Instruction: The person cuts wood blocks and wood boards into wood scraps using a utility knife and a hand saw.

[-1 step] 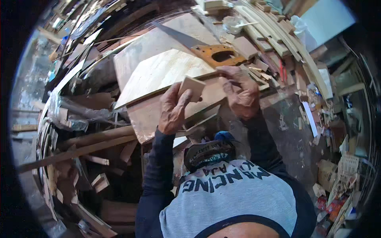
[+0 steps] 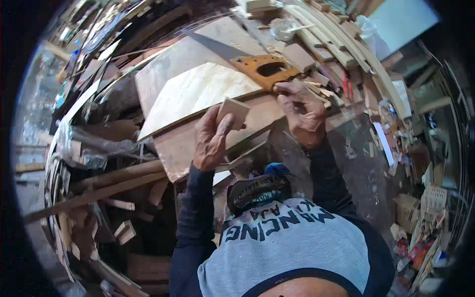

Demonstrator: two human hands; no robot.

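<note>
Head view, left hand (image 2: 212,136) pinching wood piece (image 2: 233,112); right hand (image 2: 304,116), grip unclear, by saw (image 2: 247,64); pale board (image 2: 198,91) nearby, strips (image 2: 382,83) at right.

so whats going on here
A person's left hand holds a small flat wood piece by the near edge of a pale board. The right hand is close to the board's right corner and to an orange-handled handsaw lying beyond; whether it touches either is unclear.
</note>
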